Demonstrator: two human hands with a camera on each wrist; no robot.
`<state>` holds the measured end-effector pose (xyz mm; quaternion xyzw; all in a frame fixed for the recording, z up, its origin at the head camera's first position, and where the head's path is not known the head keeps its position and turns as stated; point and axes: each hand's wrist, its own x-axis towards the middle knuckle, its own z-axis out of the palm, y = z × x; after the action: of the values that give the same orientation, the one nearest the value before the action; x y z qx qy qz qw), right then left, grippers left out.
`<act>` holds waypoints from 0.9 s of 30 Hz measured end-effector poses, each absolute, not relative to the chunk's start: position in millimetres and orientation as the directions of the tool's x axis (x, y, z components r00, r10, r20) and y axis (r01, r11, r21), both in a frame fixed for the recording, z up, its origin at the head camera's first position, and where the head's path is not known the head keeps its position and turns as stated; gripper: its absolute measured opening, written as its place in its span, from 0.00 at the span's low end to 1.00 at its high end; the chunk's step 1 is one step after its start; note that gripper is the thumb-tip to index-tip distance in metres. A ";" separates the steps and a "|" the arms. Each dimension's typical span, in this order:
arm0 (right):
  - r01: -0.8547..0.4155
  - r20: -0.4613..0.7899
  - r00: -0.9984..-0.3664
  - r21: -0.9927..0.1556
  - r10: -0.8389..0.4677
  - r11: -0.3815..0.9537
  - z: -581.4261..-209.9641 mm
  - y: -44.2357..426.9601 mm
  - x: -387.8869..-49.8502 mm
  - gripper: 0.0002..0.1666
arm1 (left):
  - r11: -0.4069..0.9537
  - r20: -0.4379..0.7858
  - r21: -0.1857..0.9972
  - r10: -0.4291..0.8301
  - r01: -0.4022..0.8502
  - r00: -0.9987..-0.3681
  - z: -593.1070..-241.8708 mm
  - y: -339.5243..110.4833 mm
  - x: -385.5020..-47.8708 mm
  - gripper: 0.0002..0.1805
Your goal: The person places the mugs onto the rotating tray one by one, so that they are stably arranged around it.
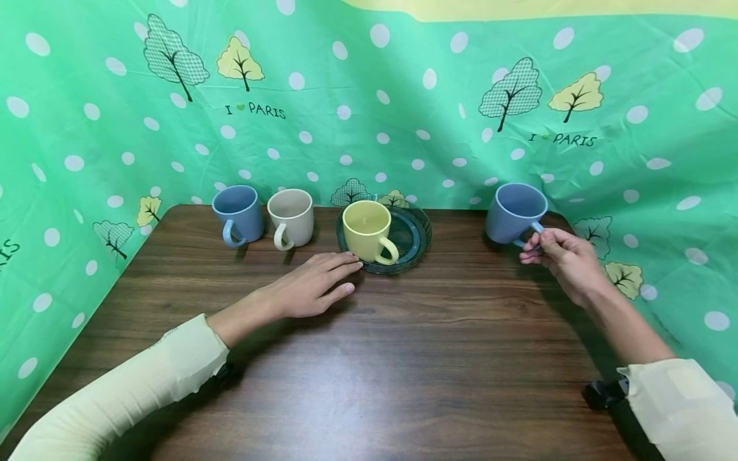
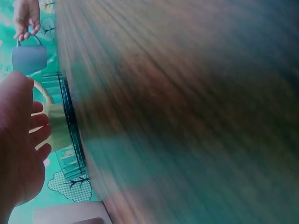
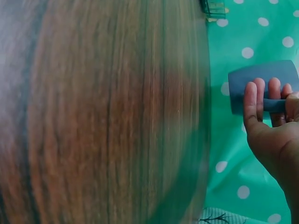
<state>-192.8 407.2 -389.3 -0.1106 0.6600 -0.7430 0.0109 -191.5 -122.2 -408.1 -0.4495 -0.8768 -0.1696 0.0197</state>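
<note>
At the table's far right, my right hand (image 1: 567, 259) pinches the handle of a blue mug (image 1: 515, 214). In the right wrist view this mug (image 3: 252, 77) is upright, with a gap between its base and the tabletop. My left hand (image 1: 314, 285) is spread palm down, its fingertips at the front rim of a dark glass plate (image 1: 423, 246). A yellow mug (image 1: 364, 234) stands upright on the plate, its handle facing front right. Whether the left fingertips touch the mug is unclear. In the left wrist view, the left hand (image 2: 21, 140) partly hides this mug.
A grey-white mug (image 1: 293, 218) and a second blue mug (image 1: 245, 214) stand left of the plate, handles toward the front. Brown wooden table (image 1: 403, 358) lies in front. A green dotted cloth (image 1: 403, 96) hangs close behind the far edge and along the sides.
</note>
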 end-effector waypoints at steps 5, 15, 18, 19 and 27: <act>-0.146 0.169 -0.970 -0.980 -0.175 -0.139 -388.4 400.2 -192.7 0.15 | 0.550 0.181 0.283 0.774 0.785 -0.607 -409.0 -122.7 -192.6 0.30; -0.153 0.190 -0.959 -0.972 -0.210 -0.181 -386.3 389.0 -190.9 0.15 | 0.575 0.168 0.268 0.762 0.773 -0.625 -411.1 -124.9 -193.8 0.32; -0.149 0.184 -0.959 -0.974 -0.215 -0.172 -386.4 385.5 -189.9 0.15 | 0.575 0.173 0.265 0.761 0.774 -0.625 -411.5 -125.6 -194.3 0.31; -0.146 0.182 -0.959 -0.974 -0.217 -0.173 -386.6 384.4 -189.7 0.15 | 0.575 0.175 0.263 0.761 0.775 -0.624 -411.7 -125.7 -194.6 0.31; -0.126 0.167 -0.956 -0.976 -0.239 -0.176 -387.1 376.8 -189.6 0.16 | 0.583 0.186 0.243 0.757 0.776 -0.627 -414.6 -126.8 -197.7 0.30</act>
<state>-189.6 376.8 -387.1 -0.1427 0.6408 -0.7534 0.0375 -197.7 -126.8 -414.6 -0.4309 -0.8890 -0.1518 0.0309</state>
